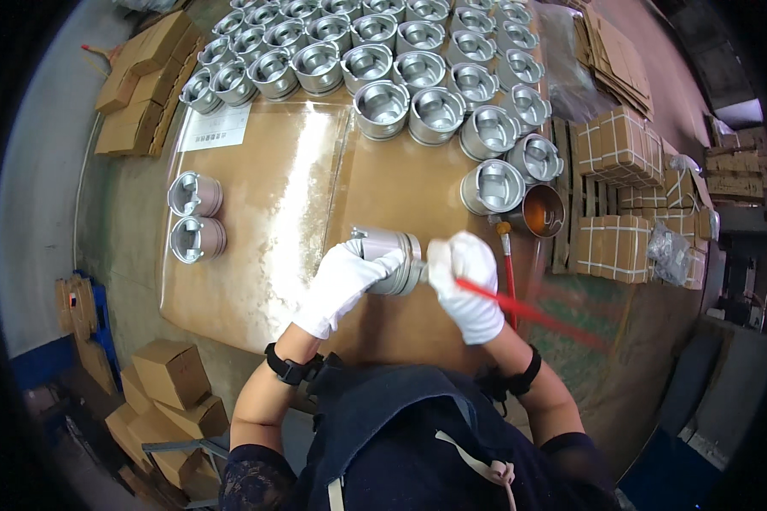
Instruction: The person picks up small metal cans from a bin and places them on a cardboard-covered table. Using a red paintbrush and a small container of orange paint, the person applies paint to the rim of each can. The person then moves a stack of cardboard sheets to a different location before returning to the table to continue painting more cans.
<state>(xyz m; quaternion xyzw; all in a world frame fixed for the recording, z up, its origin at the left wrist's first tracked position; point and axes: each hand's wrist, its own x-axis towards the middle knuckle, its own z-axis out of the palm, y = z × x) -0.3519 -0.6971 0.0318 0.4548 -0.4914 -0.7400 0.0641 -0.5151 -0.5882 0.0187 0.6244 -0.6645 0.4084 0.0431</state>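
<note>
A person [400,426] in a dark apron holds a piston [392,247] sideways over the near half of the table [222,298], about midway between the left and right edges. The white-gloved left grip [341,279] is clamped around the piston's body, its ringed end facing right. The right grip [466,277], also gloved, is closed on a red-handled tool [528,311], blurred and reaching out over the right edge; whether its tip touches the piston cannot be told. A brush [509,264] lies along the right edge, just beside a copper-coloured bowl [544,198]. Rows of pistons [382,109], open ends up, crowd the far edge. A pair [209,196] sits by the left edge; a paper sheet [216,129] lies at the far left corner.
</note>
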